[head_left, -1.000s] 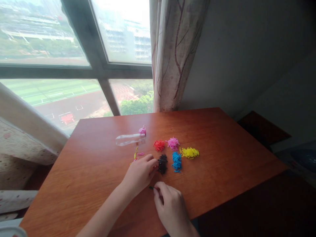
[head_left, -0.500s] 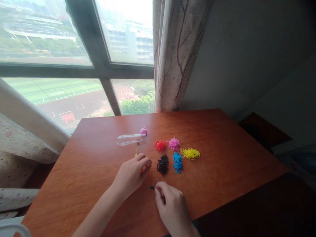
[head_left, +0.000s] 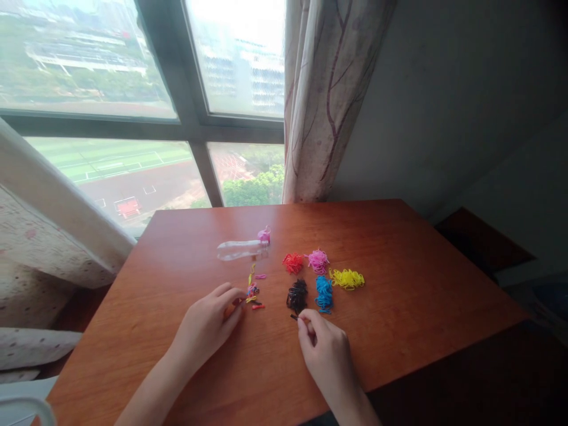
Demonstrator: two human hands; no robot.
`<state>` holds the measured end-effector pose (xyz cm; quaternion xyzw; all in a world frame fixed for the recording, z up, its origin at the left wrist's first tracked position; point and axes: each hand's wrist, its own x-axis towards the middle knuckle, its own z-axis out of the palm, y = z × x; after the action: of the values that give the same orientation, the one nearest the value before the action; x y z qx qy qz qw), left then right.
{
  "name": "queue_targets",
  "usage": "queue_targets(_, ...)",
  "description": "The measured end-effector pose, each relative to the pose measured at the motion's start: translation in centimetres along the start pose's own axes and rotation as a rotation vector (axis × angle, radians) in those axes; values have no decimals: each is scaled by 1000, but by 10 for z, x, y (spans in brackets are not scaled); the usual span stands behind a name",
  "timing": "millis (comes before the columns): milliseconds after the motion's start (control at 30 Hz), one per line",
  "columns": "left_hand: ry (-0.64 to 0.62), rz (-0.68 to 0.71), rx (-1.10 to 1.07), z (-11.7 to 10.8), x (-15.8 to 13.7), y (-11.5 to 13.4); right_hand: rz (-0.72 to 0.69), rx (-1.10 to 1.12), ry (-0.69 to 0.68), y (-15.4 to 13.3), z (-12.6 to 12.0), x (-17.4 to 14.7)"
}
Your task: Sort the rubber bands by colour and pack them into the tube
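My left hand (head_left: 210,319) has its thumb and fingers curled together at the left edge of a small mixed pile of coloured rubber bands (head_left: 252,291). Something small and reddish shows by its fingertips, too small to make out. My right hand (head_left: 326,343) pinches a black rubber band (head_left: 294,317) between thumb and forefinger. It is just below the heap of black rubber bands (head_left: 297,295). Beside that lies a heap of blue rubber bands (head_left: 324,294). Farther back are red (head_left: 293,263), pink (head_left: 318,261) and yellow rubber bands (head_left: 348,278), each in its own heap.
A clear plastic container (head_left: 239,250) lies on its side behind the mixed pile, with a few pink bands (head_left: 264,235) at its right end. The wooden table (head_left: 421,284) stands against a window (head_left: 110,160). A curtain (head_left: 319,106) hangs behind it.
My left hand has moved left, uncovering the mixed pile of bands. My right hand, with the black band in its pinch, has moved up and right towards the black heap. The view has shifted slightly.
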<state>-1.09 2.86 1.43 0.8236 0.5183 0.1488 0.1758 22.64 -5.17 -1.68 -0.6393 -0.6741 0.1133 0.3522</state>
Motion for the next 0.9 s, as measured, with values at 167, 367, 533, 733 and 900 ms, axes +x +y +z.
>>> queue_targets(167,27,-41,-30,2,-4,-4,-50,-76,42,5,0,16)
queue_targets(367,16,-63,-48,1,-5,-1,-70,-145,58,7,2,18)
queue_targets(533,4,-88,-58,0,-5,1,-70,-150,59,6,2,16)
queue_targets(733,23,-77,-33,2,-6,1,-81,-134,51,0,-2,18)
queue_targets(900,7,-79,-19,3,-6,4,-99,-104,26,-12,1,19)
